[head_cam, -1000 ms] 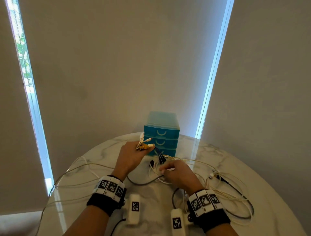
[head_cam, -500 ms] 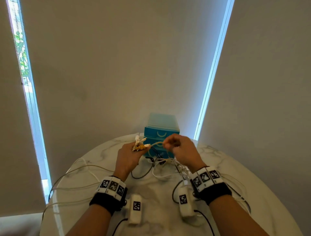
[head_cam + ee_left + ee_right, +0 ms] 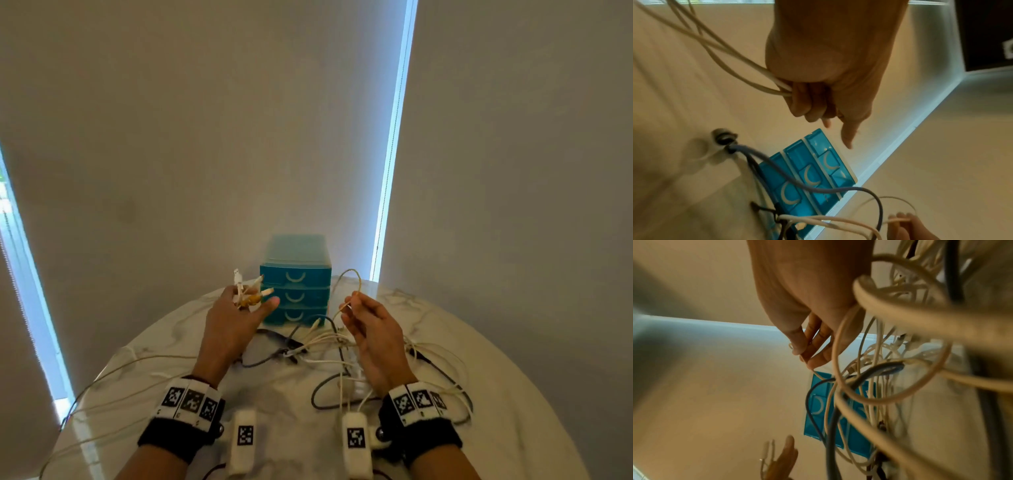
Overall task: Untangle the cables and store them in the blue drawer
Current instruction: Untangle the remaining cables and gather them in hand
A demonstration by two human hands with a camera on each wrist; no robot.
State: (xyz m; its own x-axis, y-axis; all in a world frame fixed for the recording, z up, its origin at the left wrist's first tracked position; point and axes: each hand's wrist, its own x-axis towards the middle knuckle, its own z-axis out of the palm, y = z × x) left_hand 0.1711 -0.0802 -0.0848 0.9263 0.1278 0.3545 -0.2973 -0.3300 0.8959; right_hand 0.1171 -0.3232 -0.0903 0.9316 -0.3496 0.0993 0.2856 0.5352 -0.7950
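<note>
A blue three-drawer unit (image 3: 296, 284) stands at the back of the round marble table (image 3: 513, 411), all drawers closed. My left hand (image 3: 253, 301) hovers in front of its left side and grips a bundle of white cable ends (image 3: 247, 291) with plugs sticking up; in the left wrist view the fingers (image 3: 807, 104) curl round white cables (image 3: 725, 53). My right hand (image 3: 349, 308) is raised to the right of the unit and pinches a thin beige cable (image 3: 356, 281) that arches above it. A tangle of white, grey and black cables (image 3: 322, 342) lies between the hands.
Loose white cables (image 3: 113, 373) trail over the table's left edge, and more loops (image 3: 442, 363) lie at the right. A wall with bright window slits stands close behind the table. In the right wrist view, cable loops (image 3: 890, 386) hang in front of the drawer unit (image 3: 816, 421).
My right hand rose from the tangle to the left hand's bundle, then moved right, drawing a thin beige cable out in a loop. The left hand stayed put; its thumb now sticks out.
</note>
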